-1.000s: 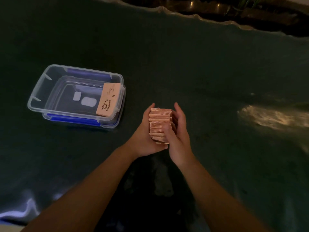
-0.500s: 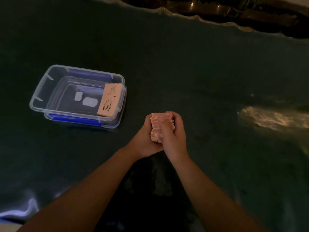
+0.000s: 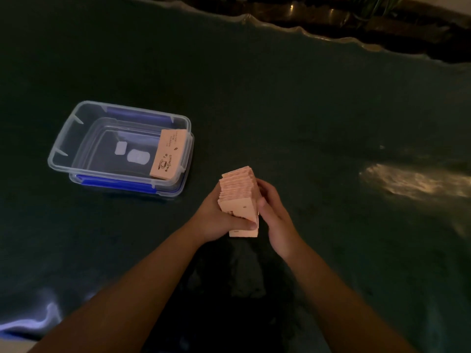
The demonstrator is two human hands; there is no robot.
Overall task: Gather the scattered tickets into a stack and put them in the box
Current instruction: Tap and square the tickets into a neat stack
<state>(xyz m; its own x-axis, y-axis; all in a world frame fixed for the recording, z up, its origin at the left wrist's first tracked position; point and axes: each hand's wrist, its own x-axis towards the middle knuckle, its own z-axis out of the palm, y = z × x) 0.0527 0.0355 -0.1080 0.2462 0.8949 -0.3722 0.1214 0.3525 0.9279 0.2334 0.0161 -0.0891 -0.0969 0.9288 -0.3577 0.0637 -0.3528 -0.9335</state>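
You are holding the stack of tickets (image 3: pixel 238 200) between both hands, above the dark green tabletop (image 3: pixel 280 110) and just in front of you. Your left hand (image 3: pixel 219 220) is wrapping the stack from the left, its thumb lying across the printed face of the nearest ticket and pressing near the stack's right edge. Your right hand (image 3: pixel 276 215) is cupping the right side, fingers curled toward the far end of the stack and palm turned inward; it is touching the tickets, though how firmly it is gripping is hard to tell in the dim light. The stack is tilting, its near face turned up toward you and the edges of the tickets fanning slightly unevenly at the far end. Both forearms are reaching in from the bottom of the view and converging on the stack. To your left, well apart from the hands, the clear plastic box (image 3: pixel 76 138) with blue clips is sitting open on the tabletop, and another bundle of tickets (image 3: pixel 168 156) is leaning against its right inner wall.
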